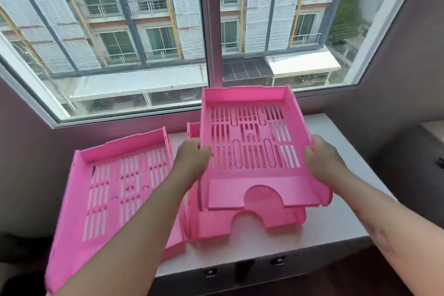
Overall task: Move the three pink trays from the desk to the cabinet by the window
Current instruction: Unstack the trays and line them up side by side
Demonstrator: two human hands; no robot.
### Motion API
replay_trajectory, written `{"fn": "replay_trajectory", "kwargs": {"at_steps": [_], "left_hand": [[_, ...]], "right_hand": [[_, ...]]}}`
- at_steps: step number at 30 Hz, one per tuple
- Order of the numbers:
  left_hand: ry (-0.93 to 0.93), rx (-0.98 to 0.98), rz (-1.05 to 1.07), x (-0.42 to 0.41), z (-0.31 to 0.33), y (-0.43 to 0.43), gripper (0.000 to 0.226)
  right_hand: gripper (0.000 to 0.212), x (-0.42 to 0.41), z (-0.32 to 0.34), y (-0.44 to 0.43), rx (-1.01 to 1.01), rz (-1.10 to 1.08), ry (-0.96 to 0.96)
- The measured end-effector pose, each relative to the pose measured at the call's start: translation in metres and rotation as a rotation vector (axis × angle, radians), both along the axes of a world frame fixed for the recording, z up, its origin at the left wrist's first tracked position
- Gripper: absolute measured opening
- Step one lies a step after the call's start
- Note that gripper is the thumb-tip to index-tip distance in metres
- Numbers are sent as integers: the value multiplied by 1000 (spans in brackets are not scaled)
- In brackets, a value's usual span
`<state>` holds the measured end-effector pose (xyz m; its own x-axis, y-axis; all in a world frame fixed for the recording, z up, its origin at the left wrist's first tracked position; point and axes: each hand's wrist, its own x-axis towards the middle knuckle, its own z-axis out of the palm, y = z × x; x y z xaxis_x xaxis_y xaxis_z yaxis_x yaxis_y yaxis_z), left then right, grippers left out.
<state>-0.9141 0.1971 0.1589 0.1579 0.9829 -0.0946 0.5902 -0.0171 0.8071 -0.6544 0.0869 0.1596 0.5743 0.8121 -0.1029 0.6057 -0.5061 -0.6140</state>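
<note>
Three pink slotted trays are at the white cabinet top (331, 226) under the window. One tray (115, 190) lies on the left, overhanging the cabinet's left end. A second tray (247, 223) rests on the cabinet in the middle, mostly hidden. Right above it I hold the third tray (252, 146), tilted up toward me. My left hand (192, 161) grips its left wall and my right hand (324, 158) grips its right wall.
A large window (209, 31) with a centre post rises directly behind the cabinet. Dark walls close in on both sides. The cabinet front has small dark handles (278, 261). A light surface edge (434, 132) shows at far right.
</note>
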Motion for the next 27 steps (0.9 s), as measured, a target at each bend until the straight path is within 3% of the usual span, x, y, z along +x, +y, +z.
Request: {"fn": "replay_trajectory", "kwargs": {"at_steps": [4, 11, 13, 17, 21, 27], "left_hand": [[-9, 27, -133, 54, 6, -9, 30], [-44, -65, -213, 159, 4, -42, 22], [20, -65, -201, 185, 0, -50, 17], [226, -91, -166, 217, -23, -66, 42], [447, -27, -124, 224, -40, -82, 43], [291, -63, -101, 221, -53, -100, 69]], "right_hand": [[22, 44, 12, -31, 33, -64, -1], [26, 137, 15, -75, 31, -152, -24], [27, 164, 11, -80, 8, -144, -27], [27, 198, -8, -85, -26, -103, -8], [30, 210, -34, -81, -35, -53, 82], [35, 207, -59, -72, -56, -26, 219]]}}
